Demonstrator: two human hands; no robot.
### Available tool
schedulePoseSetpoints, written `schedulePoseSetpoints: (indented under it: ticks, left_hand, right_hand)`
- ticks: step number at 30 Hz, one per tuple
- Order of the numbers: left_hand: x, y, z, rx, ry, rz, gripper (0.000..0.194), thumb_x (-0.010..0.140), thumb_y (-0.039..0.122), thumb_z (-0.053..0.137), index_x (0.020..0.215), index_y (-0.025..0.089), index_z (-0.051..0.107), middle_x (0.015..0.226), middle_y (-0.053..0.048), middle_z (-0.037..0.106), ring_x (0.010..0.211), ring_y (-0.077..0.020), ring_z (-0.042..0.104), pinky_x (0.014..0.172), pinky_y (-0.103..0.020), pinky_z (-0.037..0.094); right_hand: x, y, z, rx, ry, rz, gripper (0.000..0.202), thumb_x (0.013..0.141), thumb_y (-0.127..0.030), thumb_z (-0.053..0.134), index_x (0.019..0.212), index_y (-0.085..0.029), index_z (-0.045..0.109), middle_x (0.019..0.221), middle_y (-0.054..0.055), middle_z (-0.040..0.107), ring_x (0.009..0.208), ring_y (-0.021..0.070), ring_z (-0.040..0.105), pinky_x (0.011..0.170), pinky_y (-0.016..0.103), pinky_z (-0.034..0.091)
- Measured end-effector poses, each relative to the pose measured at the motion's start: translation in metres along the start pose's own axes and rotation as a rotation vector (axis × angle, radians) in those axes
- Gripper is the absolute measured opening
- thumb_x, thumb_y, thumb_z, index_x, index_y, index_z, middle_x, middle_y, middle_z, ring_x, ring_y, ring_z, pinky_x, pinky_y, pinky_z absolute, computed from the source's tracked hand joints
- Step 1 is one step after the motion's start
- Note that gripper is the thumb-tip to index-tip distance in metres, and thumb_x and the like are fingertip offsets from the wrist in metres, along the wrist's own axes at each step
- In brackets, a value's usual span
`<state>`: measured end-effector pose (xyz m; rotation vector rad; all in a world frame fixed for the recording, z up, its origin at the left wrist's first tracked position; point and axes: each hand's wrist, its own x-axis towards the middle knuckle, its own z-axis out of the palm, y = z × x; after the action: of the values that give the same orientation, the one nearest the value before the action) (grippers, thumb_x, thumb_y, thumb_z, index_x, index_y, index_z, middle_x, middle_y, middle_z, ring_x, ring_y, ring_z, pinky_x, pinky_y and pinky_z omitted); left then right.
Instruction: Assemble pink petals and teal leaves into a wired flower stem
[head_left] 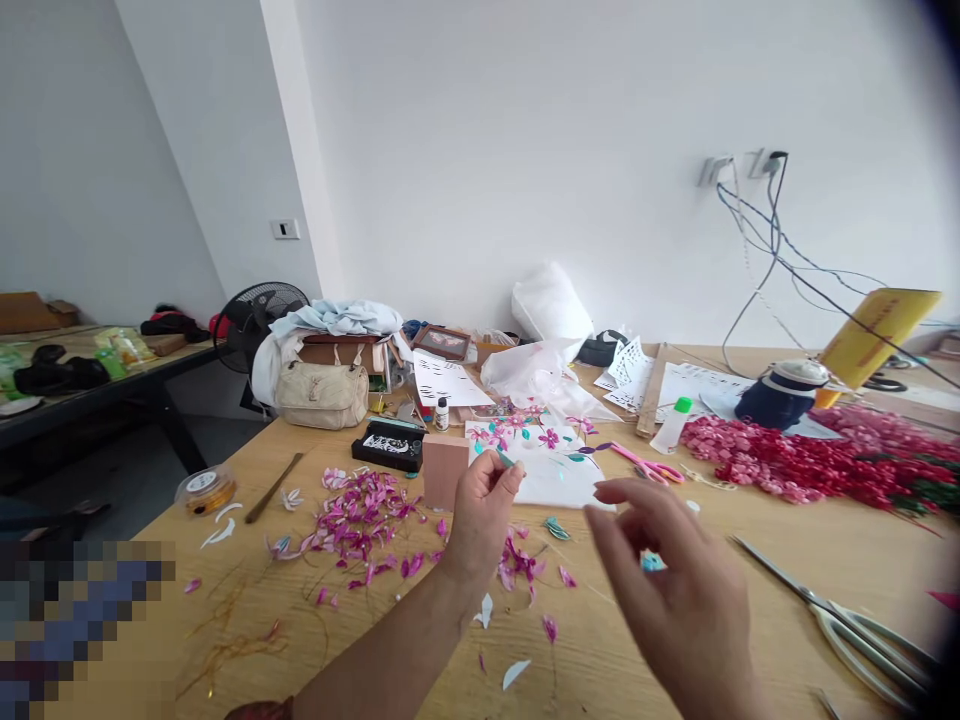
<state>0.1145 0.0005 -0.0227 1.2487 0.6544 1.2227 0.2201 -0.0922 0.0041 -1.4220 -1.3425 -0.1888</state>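
My left hand is closed in a pinch on a small teal leaf-shaped piece, above the near edge of a white sheet. Pink and purple flowers with teal leaves lie on that sheet. To the right, my right hand hovers over the table, thumb and forefinger apart, with nothing visible between them. Between the hands lies a small stack of teal leaves. Many loose magenta petals are spread left of and beneath my left hand. A pinkish upright block stands just behind it.
Large scissors lie at the right, pink-handled scissors farther back. A green-capped bottle stands beside red and pink flower bunches. A black case, a container of golden thread and a beige bag are left.
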Motion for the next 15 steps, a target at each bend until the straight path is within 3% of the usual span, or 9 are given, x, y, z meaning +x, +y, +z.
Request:
schedulePoseSetpoints:
  ticks: [2,4,7,15]
  left_hand:
    - [0.000,0.000,0.001,-0.046,-0.011,-0.025,0.030,0.075,0.042,0.060,0.067,0.017,0.045,0.064,0.003,0.040,0.063,-0.0107,0.036,0.061,-0.023,0.032]
    - [-0.001,0.000,0.003,-0.064,-0.022,-0.029,0.029,0.075,0.041,0.060,0.068,0.017,0.046,0.065,0.003,0.042,0.064,-0.0110,0.038,0.063,-0.023,0.033]
    - [-0.004,0.002,0.006,-0.096,-0.037,-0.014,0.028,0.075,0.041,0.060,0.068,0.017,0.047,0.067,0.002,0.044,0.066,-0.0117,0.041,0.066,-0.024,0.034]
    - [-0.006,0.002,0.010,-0.086,-0.050,-0.008,0.035,0.073,0.045,0.061,0.063,0.018,0.041,0.061,0.004,0.037,0.060,-0.0100,0.033,0.059,-0.022,0.030]
  right_hand:
    - [-0.008,-0.005,0.006,-0.195,-0.003,-0.292,0.017,0.083,-0.023,0.054,0.099,-0.019,0.057,0.095,0.009,0.064,0.048,0.0092,0.055,0.045,0.023,0.044]
    - [-0.013,-0.004,0.015,-0.335,-0.055,-0.432,0.024,0.086,-0.016,0.047,0.109,-0.018,0.053,0.111,0.014,0.061,0.066,0.0145,0.064,0.047,0.023,0.046]
    - [-0.012,0.008,0.027,-0.418,-0.116,-0.455,0.030,0.088,-0.013,0.040,0.115,-0.018,0.051,0.114,0.013,0.062,0.088,0.0202,0.066,0.050,0.023,0.048]
    - [-0.005,0.024,0.031,-0.312,-0.088,-0.409,0.020,0.088,-0.016,0.040,0.097,-0.021,0.057,0.095,0.008,0.069,0.084,0.0185,0.067,0.063,0.024,0.051]
